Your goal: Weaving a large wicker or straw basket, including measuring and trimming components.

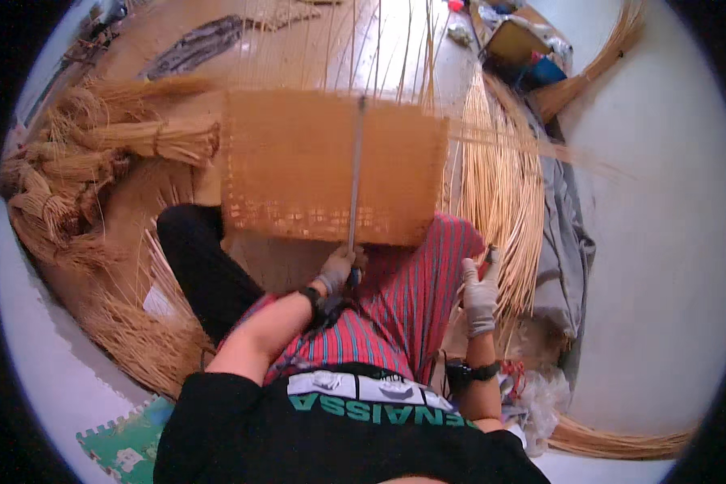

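Observation:
A woven brown panel (290, 161) stands in front of my crossed legs, with loose strands along its top and right edge. A long narrow metal bar (354, 177) lies upright across its middle. My gloved left hand (337, 268) is closed on the bar's lower end, where a dark part shows. My gloved right hand (480, 294) is beside my right knee, closed round a small tool with a dark tip and some red (489, 255), partly hidden by the fingers.
Bundled fibres (64, 177) heap up at the left. Long pale strips (500, 194) lie at the right on a grey cloth (563, 250). Containers and bags (524, 44) sit at the upper right beside another bundle (601, 64). A green foam mat (117, 444) is at the lower left.

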The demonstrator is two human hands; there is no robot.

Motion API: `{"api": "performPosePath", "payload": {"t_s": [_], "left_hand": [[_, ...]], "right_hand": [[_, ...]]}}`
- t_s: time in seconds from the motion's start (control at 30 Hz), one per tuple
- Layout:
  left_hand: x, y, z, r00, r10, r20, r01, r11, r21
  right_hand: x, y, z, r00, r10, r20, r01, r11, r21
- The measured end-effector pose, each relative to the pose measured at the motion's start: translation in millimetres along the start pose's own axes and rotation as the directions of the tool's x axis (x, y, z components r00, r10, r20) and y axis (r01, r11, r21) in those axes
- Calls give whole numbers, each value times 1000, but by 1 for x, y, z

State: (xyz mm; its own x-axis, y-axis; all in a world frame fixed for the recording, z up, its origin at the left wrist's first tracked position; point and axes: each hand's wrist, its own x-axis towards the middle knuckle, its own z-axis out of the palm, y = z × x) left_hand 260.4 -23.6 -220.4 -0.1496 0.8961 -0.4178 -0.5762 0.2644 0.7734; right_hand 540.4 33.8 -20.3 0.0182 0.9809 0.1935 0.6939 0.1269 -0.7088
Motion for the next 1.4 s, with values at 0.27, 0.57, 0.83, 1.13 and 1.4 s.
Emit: {"api": "performPosePath", "payload": {"t_s": [0.27,0.57,0.83,1.13,1.4], "left_hand": [[-43,90,-37,996,86,-2,-74,866,495],[-66,146,-93,901,102,-422,26,958,286],[-31,150,-89,937,94,-337,-59,992,111],[-39,128,-88,916,-12,-402,107,971,214],[-40,137,-88,956,-25,-291,59,993,107]], "right_hand": [[123,-66,135,834,246,495,-534,587,608],[133,-47,245,979,124,161,-199,745,637],[143,-52,237,969,182,168,-247,746,618],[142,-53,233,968,179,174,-249,669,700],[143,-59,229,979,122,160,-201,642,740]]}}
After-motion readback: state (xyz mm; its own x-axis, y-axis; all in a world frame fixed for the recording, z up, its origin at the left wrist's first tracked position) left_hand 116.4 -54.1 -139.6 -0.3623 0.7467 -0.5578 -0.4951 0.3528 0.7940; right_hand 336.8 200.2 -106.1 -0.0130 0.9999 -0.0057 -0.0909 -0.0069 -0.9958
